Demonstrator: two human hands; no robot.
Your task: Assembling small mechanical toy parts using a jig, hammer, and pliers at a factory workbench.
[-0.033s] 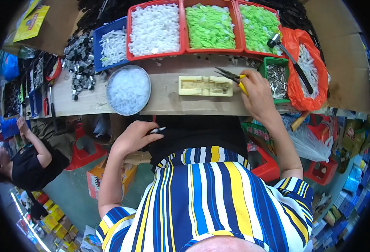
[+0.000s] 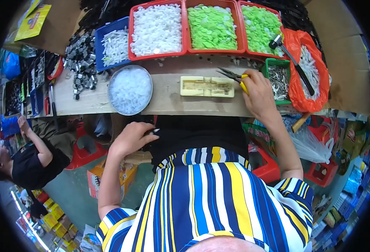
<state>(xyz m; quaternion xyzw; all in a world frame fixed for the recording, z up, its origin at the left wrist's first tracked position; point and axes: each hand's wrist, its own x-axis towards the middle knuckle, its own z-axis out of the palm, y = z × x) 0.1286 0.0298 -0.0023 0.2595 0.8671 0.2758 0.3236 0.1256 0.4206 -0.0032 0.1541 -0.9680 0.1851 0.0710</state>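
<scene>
In my right hand (image 2: 260, 93) is a pair of needle-nose pliers (image 2: 234, 77) with yellow handles. Their dark jaws stand a little apart and point left, above the bench. A cream rectangular block with recesses (image 2: 186, 89) lies just left of and below the jaws. My left hand (image 2: 132, 137) is off the bench's front edge, over my dark lap. Its thumb and fingers are closed on a small white piece (image 2: 156, 130), mostly hidden by the fingers. Nearest to that hand on the bench is a round tub (image 2: 109, 93) of translucent white pieces.
Along the back stand a blue tray (image 2: 99, 50) of white sticks and red trays (image 2: 131, 40) of white and green pieces. At right are a green box of metal pins (image 2: 278, 80), an orange bag (image 2: 292, 92) and a hammer (image 2: 297, 69). A person (image 2: 29, 155) sits at left.
My left hand has shifted slightly left, and less of the small white piece shows. The right hand and pliers keep their place, apart from a slight shift of the whole view.
</scene>
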